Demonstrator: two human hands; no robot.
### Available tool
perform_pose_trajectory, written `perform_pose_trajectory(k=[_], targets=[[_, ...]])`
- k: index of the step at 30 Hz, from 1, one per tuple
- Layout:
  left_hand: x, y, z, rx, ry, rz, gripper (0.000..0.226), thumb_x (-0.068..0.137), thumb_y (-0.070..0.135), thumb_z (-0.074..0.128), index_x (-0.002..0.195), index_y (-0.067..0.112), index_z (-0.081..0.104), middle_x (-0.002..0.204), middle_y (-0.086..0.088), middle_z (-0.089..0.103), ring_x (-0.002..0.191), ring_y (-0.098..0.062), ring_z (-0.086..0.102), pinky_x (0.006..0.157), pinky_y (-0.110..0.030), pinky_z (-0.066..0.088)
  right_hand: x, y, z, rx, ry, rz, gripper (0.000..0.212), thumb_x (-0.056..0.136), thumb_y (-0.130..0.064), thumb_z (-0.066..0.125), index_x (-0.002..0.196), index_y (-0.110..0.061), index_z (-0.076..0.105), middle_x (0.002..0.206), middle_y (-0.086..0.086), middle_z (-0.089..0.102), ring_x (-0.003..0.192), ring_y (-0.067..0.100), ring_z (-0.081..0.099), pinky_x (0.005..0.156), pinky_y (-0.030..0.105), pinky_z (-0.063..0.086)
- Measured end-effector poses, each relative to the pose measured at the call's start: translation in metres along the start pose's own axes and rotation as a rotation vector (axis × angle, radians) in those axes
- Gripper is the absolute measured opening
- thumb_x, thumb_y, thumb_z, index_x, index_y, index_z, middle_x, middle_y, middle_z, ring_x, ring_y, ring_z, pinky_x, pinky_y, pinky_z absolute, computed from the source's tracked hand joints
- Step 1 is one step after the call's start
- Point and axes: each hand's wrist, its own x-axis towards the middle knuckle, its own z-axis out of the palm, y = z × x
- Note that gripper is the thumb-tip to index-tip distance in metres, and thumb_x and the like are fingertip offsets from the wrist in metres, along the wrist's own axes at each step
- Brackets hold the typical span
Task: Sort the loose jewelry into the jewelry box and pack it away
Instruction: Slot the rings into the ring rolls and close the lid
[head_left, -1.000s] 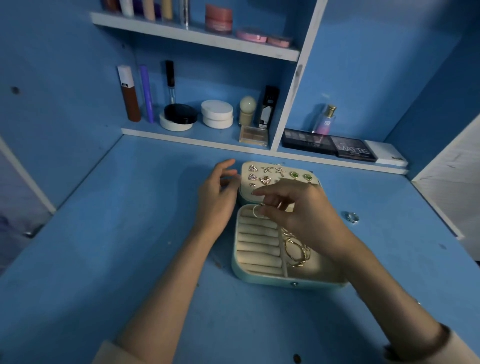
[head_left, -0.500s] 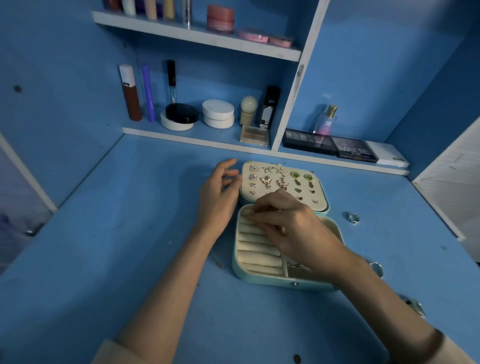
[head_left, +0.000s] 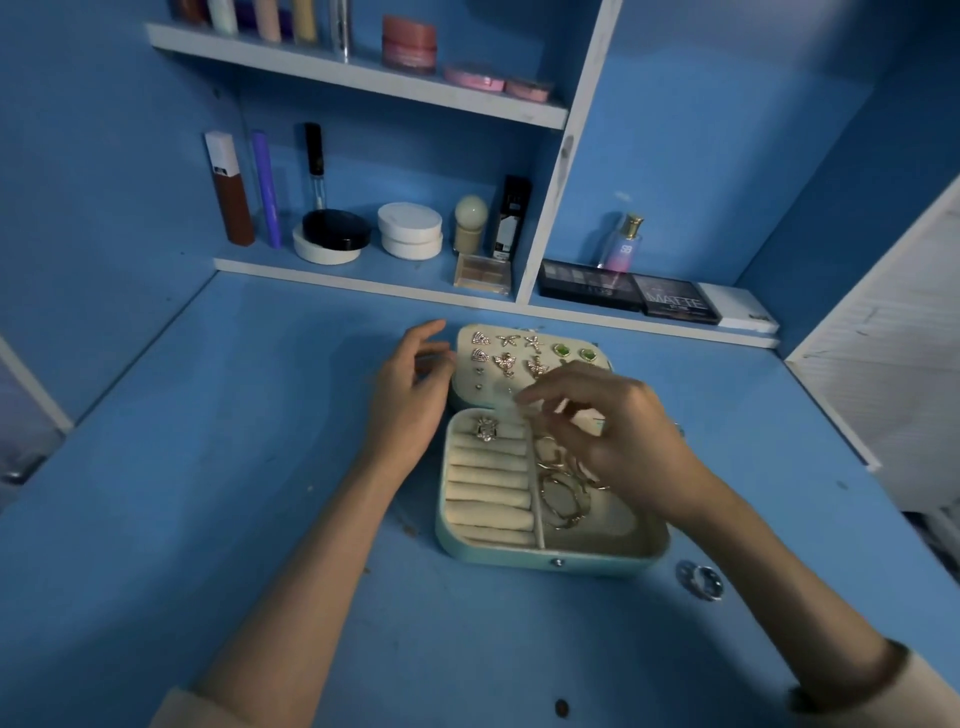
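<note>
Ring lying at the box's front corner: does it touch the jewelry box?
Apart. The head view shows bare blue table between ring and jewelry box.

I note mint jewelry box (head_left: 550, 560) lying open, earrings (head_left: 506, 361) pinned in lid (head_left: 467, 385), silver ring (head_left: 485, 429) in top roll, gold bangles (head_left: 563, 500) in right compartment, loose ring (head_left: 702, 582) near front-right corner.

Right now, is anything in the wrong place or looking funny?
Yes. A silver ring lies loose on the blue desk, just outside the front right corner of the jewelry box, while a sparkly ring sits tucked inside.

Blue desk (head_left: 208, 467) sits under white-edged shelves (head_left: 363, 77) between blue walls (head_left: 727, 130), dimly lit.
</note>
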Motion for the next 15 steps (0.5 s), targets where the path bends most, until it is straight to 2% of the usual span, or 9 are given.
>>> perform_pose_trajectory(k=[2,4,8,10,15], targets=[[0.0,0.0,-0.001,-0.004,-0.004,-0.003,0.033,0.094,0.008,0.054,0.126,0.018,0.056,0.099,0.011,0.06,0.091,0.0,0.058,0.084,-0.019,0.047,-0.005,0.017,-0.018,-0.124,0.087,0.099,0.02,0.082,-0.001,0.066,0.092,-0.017,0.072,0.089,-0.003,0.064,0.072,0.009,0.057,0.066,0.009,0.043],[0.0,-0.001,0.001,-0.015,-0.007,0.0,0.033,0.094,0.007,0.053,0.126,0.017,0.056,0.098,0.012,0.06,0.091,-0.002,0.058,0.084,-0.019,0.046,-0.011,0.038,-0.036,-0.28,0.098,0.262,0.02,0.082,-0.003,0.066,0.095,-0.018,0.071,0.091,0.001,0.062,0.07,0.008,0.053,0.064,0.007,0.038],[0.0,-0.001,0.001,-0.017,-0.004,-0.003,0.033,0.094,0.007,0.054,0.126,0.016,0.056,0.099,0.009,0.059,0.093,-0.005,0.058,0.083,-0.019,0.045,-0.024,0.069,-0.055,-0.47,-0.155,0.617,0.033,0.085,-0.023,0.066,0.118,-0.02,0.063,0.106,0.007,0.057,0.082,0.015,0.05,0.076,0.021,0.035],[0.0,-0.001,0.001,-0.02,-0.004,-0.005,0.033,0.094,0.007,0.054,0.125,0.017,0.056,0.098,0.01,0.059,0.094,-0.007,0.058,0.084,-0.02,0.045,-0.028,0.073,-0.056,-0.471,-0.223,0.652,0.033,0.085,-0.023,0.065,0.118,-0.018,0.063,0.103,0.005,0.056,0.082,0.014,0.048,0.077,0.022,0.035],[0.0,-0.001,0.001,-0.013,0.0,-0.019,0.033,0.094,0.007,0.054,0.125,0.016,0.056,0.101,0.005,0.06,0.097,-0.012,0.058,0.088,-0.026,0.045,-0.031,0.068,-0.048,-0.453,-0.117,0.617,0.021,0.085,-0.01,0.064,0.104,-0.012,0.072,0.1,0.009,0.067,0.089,0.023,0.059,0.076,0.024,0.041]])
